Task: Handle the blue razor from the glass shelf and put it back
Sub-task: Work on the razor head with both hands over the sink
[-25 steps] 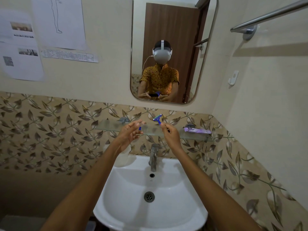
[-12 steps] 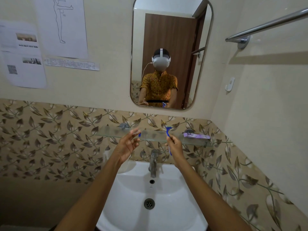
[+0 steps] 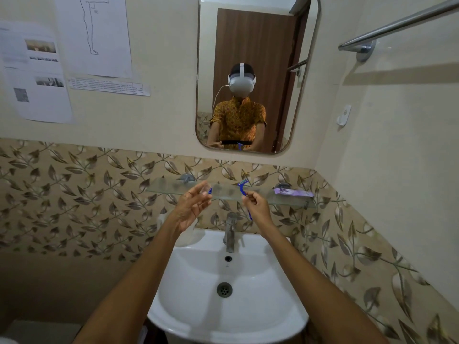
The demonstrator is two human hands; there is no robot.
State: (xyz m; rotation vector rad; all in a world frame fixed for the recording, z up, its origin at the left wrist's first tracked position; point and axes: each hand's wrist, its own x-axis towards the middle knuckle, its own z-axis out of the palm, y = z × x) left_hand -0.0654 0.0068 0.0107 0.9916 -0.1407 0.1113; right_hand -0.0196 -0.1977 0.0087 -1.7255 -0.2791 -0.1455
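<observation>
My right hand (image 3: 255,206) grips the blue razor (image 3: 242,189) by its handle. The razor stands nearly upright, its head up in front of the glass shelf (image 3: 169,188) and its handle end poking out below my fist. My left hand (image 3: 191,207) is raised to the left of it. Its fingertips pinch a small clear and blue piece (image 3: 208,190), which looks like the razor's cap. Both hands hover just in front of the shelf, above the tap, a short gap apart.
A purple tube (image 3: 294,192) lies on the shelf's right end. Below are a chrome tap (image 3: 231,229) and a white basin (image 3: 198,306). A mirror (image 3: 255,45) hangs above, a towel rail (image 3: 397,23) runs along the right wall, and papers (image 3: 94,33) are stuck up at left.
My right hand has turned the razor from a tilt to nearly upright and drawn it slightly away from my left hand. My left hand keeps its small piece.
</observation>
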